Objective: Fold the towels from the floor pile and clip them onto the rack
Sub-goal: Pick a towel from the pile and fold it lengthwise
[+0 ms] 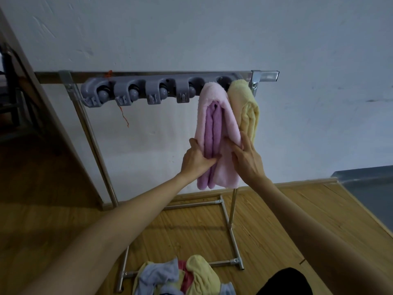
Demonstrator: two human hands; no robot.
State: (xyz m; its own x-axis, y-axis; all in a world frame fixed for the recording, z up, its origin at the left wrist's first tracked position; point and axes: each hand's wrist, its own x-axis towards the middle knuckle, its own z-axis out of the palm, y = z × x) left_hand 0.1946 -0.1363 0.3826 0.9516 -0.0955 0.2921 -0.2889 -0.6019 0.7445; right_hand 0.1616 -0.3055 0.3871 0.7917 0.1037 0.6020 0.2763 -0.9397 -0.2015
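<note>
On the rack (157,73), both hands (196,159) (247,157) pinch the pink towel (212,116), seemingly clipped.

**Bare Arms, Dark Garment at the Lower Edge**

Both arms are bare from the bottom of the head view up to the hands: no sleeves, cuffs, gloves or wristbands show anywhere along them. The left hand (196,159) and the right hand (247,159) carry no rings, watch or bracelet that can be made out. The fingers (246,141) are slender, with short nails so far as the soft focus allows. The forearms are smooth and unmarked, without visible tattoos or plasters. At the lower right edge sits a rounded patch of black clothing (285,282), plain and matte, with no print, seam or fastening discernible; which garment it is cannot be told.
</note>
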